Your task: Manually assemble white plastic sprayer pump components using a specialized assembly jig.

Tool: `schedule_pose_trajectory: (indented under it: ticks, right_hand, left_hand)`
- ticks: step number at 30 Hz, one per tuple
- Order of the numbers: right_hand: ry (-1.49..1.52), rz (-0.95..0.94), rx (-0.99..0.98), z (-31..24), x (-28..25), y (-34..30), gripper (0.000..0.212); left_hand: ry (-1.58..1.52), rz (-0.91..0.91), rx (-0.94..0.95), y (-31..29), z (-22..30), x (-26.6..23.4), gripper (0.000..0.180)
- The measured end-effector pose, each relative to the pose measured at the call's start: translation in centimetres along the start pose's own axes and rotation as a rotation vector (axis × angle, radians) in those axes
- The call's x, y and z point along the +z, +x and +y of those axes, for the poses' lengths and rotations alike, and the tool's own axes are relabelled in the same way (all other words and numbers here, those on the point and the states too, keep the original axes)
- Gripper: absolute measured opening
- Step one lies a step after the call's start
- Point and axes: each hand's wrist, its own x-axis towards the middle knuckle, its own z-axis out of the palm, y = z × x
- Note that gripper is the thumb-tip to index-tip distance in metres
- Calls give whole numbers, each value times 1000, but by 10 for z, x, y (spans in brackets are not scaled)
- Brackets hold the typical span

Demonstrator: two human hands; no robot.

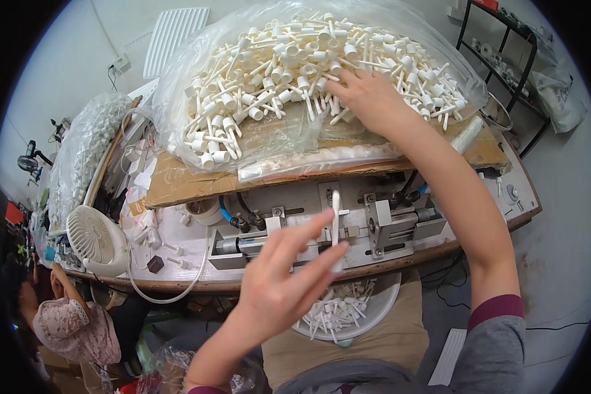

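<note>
My left hand (279, 282) is over the front of the bench, its fingers stretched out and spread. A slim white plastic stick with a wider end (335, 213) stands upright at its fingertips. The fingers do not close round it, and I cannot tell whether they touch it. My right hand (371, 98) reaches into a large pile of white capped sticks (282, 72), fingers apart and touching pieces. Below the left hand, a metal fixture with clamp blocks (391, 226) is mounted on the bench. Beneath the bench edge, a translucent bowl (389, 305) holds more small white pieces.
The pile lies in clear plastic sheeting (171, 98) on a cardboard sheet (177, 187). A white fan (97, 240) stands at the left, with hoses nearby. Further left another person (75, 322) sits. A black shelf (515, 65) stands at the far right.
</note>
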Motion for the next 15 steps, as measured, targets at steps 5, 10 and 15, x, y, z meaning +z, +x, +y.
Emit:
schedule_pose_trajectory:
  ticks: [5,10,15]
  right_hand:
    - [105,-204,93,-5,-3,17,51]
    - [279,-323,154,-15,-14,22,47]
    - [390,-303,126,-30,-28,19,36]
  left_hand:
    - [-70,-59,-75,-23,8,14,41]
    - [-32,-52,-94,-35,4,25,40]
    - [-26,-16,-152,-42,2,37,40]
